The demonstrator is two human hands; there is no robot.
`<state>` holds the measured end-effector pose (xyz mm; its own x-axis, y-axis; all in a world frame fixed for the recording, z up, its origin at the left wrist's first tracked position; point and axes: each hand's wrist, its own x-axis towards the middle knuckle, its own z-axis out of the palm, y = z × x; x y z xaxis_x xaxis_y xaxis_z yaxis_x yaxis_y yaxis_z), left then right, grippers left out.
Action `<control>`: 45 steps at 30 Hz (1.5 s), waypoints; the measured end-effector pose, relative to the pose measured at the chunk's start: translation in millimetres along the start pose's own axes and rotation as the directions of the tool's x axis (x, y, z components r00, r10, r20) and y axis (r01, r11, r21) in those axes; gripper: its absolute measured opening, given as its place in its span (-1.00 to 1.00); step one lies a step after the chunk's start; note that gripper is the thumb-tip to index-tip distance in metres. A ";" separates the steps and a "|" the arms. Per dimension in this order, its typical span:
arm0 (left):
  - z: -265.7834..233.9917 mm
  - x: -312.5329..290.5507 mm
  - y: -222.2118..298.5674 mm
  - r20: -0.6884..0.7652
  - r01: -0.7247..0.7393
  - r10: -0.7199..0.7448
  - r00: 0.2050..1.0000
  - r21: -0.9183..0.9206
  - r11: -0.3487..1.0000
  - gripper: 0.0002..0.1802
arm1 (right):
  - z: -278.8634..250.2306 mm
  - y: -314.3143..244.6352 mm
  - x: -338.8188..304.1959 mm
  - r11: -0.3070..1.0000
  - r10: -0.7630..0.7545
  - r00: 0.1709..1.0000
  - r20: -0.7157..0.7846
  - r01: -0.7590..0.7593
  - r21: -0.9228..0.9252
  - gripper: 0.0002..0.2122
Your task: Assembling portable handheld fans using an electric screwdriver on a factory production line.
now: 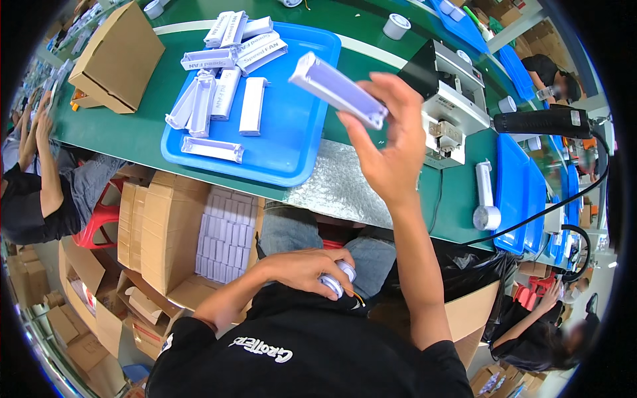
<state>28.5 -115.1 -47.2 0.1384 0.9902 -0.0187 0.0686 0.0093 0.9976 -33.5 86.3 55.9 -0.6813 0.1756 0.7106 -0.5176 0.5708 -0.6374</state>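
Raised over the right edge of the blue tray (285, 146), my right hand (398, 142) pinches one end of a long white plastic housing (338, 91), its hollow side in view. Low at my lap, my left hand (298, 270) is closed around a round white part (332, 285) from which thin wires trail; the fingers partly cover it. Several similar white housings lie in the tray, some piled at the back and others apart, such as the single housing (253, 106) near its middle.
A white-and-black bench machine (458, 99) stands right of my right hand. Beyond it is a black cylindrical device (541, 123) with a cable. A tilted cardboard box (119, 56) sits back left; below the table, an open carton (179, 232) holds stacked white pieces. Co-workers sit on both sides.
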 end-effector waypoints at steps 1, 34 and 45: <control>1.4 -1.3 -1.0 -0.015 0.002 -0.002 1.000 -0.003 1.000 -0.63 | 6.9 1.6 3.0 0.998 0.057 0.998 0.012 -0.057 0.036 -0.49; -54.1 67.3 63.3 -0.821 -0.162 0.234 0.521 0.174 0.971 -0.75 | -116.0 -30.3 -47.5 0.930 0.234 0.939 -0.253 -0.140 0.339 -0.48; -54.8 73.0 59.8 -0.811 -0.196 0.228 0.539 0.142 0.970 -0.75 | -117.1 -29.5 -54.9 0.933 0.118 0.989 -0.087 -0.080 0.351 -0.43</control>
<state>-11.5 -34.6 14.8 -0.7109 0.6488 0.2716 0.1801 -0.2053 0.9620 79.8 153.8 70.6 -0.6900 0.3108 0.6536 -0.6099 0.2367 -0.7563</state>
